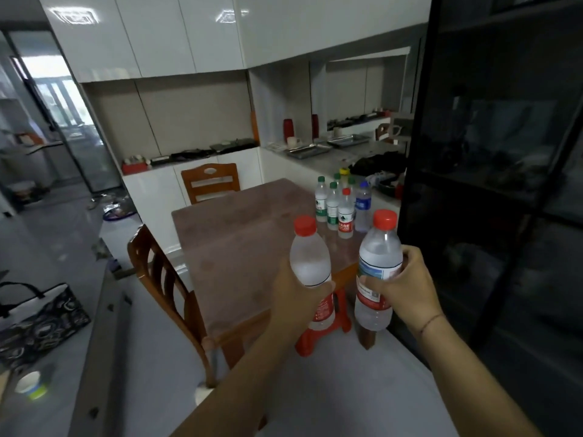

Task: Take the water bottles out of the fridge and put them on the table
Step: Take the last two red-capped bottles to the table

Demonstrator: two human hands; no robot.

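Task partly complete: a cluster of bottles [342, 205] stands at the far right corner of the table [239, 247], while left grip [296, 298] and right grip [407, 288] each hold one red-capped bottle short of its near edge, fridge contents unseen

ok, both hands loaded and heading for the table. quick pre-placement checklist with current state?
1. Left hand grip on its red-capped bottle: ok, wrapped around the lower body, bottle upright.
2. Right hand grip on its bottle: ok, wrapped around the label, upright.
3. Caps on both held bottles: ok, red caps in place.
4. Free space on the table: ok, the near and left parts are bare.
5. Clearance from the bottle cluster at the far right corner: ok for now, held bottles are apart from it.
6. Whether the held bottles are over the tabletop yet: cannot tell from this single view.
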